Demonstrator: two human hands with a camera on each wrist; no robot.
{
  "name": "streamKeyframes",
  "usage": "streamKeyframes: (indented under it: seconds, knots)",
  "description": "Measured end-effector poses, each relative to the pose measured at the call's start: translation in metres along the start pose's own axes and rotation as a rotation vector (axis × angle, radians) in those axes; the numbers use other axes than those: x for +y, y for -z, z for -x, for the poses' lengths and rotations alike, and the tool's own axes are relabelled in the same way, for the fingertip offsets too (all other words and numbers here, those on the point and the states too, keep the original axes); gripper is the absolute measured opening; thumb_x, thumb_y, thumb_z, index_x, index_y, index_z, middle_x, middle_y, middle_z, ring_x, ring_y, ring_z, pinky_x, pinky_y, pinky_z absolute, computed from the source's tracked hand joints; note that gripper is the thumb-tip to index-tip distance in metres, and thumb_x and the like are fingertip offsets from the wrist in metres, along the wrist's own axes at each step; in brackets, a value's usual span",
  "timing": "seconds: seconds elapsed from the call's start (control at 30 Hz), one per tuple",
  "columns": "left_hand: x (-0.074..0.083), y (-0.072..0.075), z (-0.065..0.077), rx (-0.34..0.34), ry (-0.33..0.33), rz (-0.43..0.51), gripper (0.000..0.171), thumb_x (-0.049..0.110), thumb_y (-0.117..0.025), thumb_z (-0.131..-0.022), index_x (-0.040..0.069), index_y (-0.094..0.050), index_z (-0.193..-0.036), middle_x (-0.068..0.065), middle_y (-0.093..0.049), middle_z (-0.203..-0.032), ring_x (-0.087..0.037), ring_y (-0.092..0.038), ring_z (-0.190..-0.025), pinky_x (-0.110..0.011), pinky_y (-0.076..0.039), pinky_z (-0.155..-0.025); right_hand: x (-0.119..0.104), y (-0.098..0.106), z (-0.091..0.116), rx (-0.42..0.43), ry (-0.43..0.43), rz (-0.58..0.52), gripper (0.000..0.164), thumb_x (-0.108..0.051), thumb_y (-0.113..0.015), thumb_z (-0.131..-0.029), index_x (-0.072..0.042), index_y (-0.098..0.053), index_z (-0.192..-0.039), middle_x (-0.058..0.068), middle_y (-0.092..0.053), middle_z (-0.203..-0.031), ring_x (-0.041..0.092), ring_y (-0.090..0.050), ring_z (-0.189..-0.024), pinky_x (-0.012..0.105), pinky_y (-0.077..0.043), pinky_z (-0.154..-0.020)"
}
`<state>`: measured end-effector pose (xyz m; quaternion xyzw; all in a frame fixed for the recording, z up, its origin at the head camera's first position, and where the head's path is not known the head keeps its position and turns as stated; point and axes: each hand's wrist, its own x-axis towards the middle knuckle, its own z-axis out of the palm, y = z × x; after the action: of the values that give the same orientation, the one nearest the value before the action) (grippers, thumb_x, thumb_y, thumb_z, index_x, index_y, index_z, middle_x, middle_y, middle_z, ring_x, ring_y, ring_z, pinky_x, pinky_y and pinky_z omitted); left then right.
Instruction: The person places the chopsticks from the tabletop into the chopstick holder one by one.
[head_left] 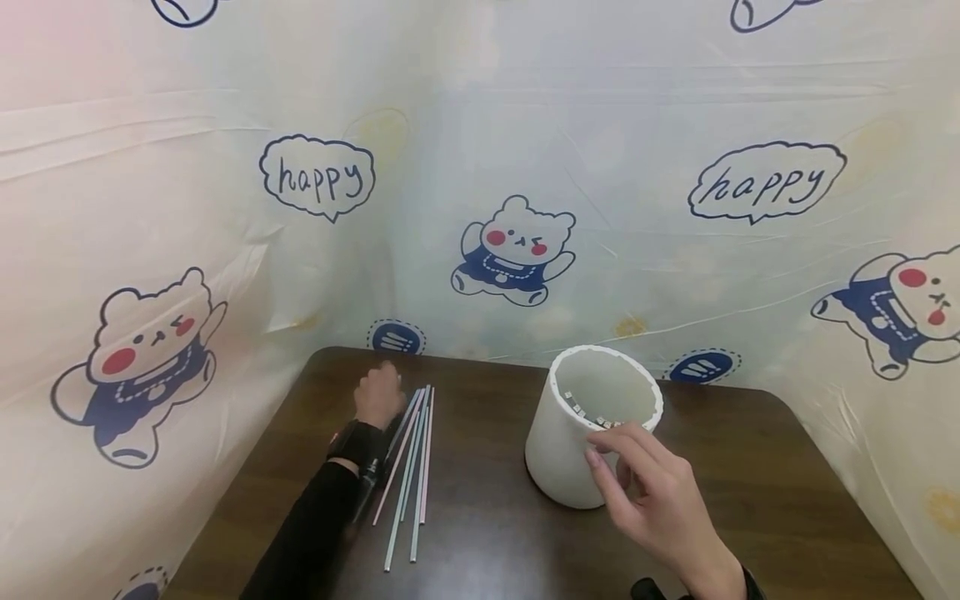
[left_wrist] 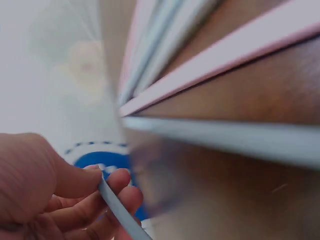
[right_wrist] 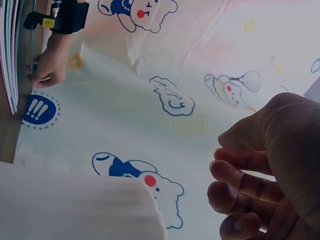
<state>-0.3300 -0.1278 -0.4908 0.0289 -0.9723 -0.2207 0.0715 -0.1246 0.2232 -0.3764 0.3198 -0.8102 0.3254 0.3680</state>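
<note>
My left hand is at the far left of the table, beside a fan of thin pink and light blue sticks. In the left wrist view it pinches a light blue stick between thumb and fingers. My right hand hovers at the near right rim of a white bucket-shaped container. Its fingers are loosely bent, with the thumb close to the index finger. Nothing shows between them in the right wrist view, where the container's pale wall fills the lower left.
The dark brown table has rounded far corners. A pale curtain printed with bears and "happy" bubbles hangs close behind it and at both sides. Small pale squares line the container's inner wall. A black object shows at the bottom edge.
</note>
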Motion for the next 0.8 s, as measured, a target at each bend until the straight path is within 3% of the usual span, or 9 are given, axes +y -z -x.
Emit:
streamKeyframes:
  seconds: [0.17, 0.3, 0.4, 0.5, 0.63, 0.8]
  knots:
    - [0.023, 0.035, 0.005, 0.168, -0.112, 0.028, 0.015, 0.007, -0.061, -0.098, -0.002, -0.064, -0.109, -0.021, -0.072, -0.096, -0.032, -0.068, -0.072, -0.039, -0.050, -0.052, 0.001, 0.003, -0.001, 0.005, -0.017, 0.002, 0.021, -0.006, -0.076, -0.086, -0.010, -0.073, -0.107, -0.004, -0.066, -0.092, -0.002, -0.048, -0.066, 0.006, -0.042, -0.055]
    - [0.052, 0.070, 0.022, 0.308, -0.242, 0.071, 0.024, 0.013, -0.059, -0.102, 0.001, -0.063, -0.123, -0.019, -0.073, -0.097, -0.028, -0.067, -0.069, -0.032, -0.048, -0.051, 0.000, 0.004, -0.001, 0.002, -0.030, 0.000, 0.029, 0.001, -0.077, -0.081, -0.010, -0.072, -0.108, -0.006, -0.064, -0.091, -0.004, -0.048, -0.067, 0.007, -0.043, -0.055]
    - [0.075, 0.094, 0.043, 0.427, -0.356, 0.113, 0.023, 0.013, -0.060, -0.102, 0.002, -0.063, -0.122, -0.014, -0.069, -0.084, -0.024, -0.059, -0.062, -0.030, -0.045, -0.051, 0.000, 0.002, -0.001, 0.009, -0.015, -0.016, 0.025, -0.001, -0.076, -0.084, -0.008, -0.072, -0.107, -0.004, -0.064, -0.090, -0.004, -0.049, -0.068, 0.007, -0.042, -0.055]
    - [0.095, 0.114, 0.066, 0.531, -0.465, 0.186, 0.021, 0.011, -0.060, -0.102, 0.001, -0.064, -0.120, -0.014, -0.070, -0.084, -0.024, -0.058, -0.063, -0.032, -0.046, -0.054, 0.001, 0.000, -0.003, 0.022, 0.017, -0.032, 0.017, -0.009, -0.072, -0.091, -0.006, -0.072, -0.108, -0.001, -0.065, -0.090, -0.003, -0.049, -0.067, 0.006, -0.041, -0.055]
    - [0.118, 0.135, 0.098, 0.616, -0.610, 0.308, 0.020, 0.008, -0.062, -0.100, -0.001, -0.065, -0.117, -0.017, -0.073, -0.093, -0.026, -0.066, -0.072, -0.035, -0.056, -0.063, 0.000, -0.003, -0.003, 0.006, 0.016, -0.031, 0.020, -0.013, -0.072, -0.093, -0.006, -0.071, -0.112, -0.003, -0.066, -0.090, -0.003, -0.049, -0.066, 0.006, -0.039, -0.053]
    - [0.141, 0.155, 0.140, 0.706, -0.834, 0.467, 0.016, 0.003, -0.064, -0.097, -0.006, -0.066, -0.110, -0.017, -0.072, -0.091, -0.025, -0.071, -0.079, -0.032, -0.061, -0.073, -0.006, -0.006, -0.003, -0.045, -0.022, -0.030, 0.032, -0.010, -0.075, -0.089, -0.009, -0.068, -0.120, -0.007, -0.065, -0.092, -0.005, -0.049, -0.066, 0.005, -0.037, -0.050]
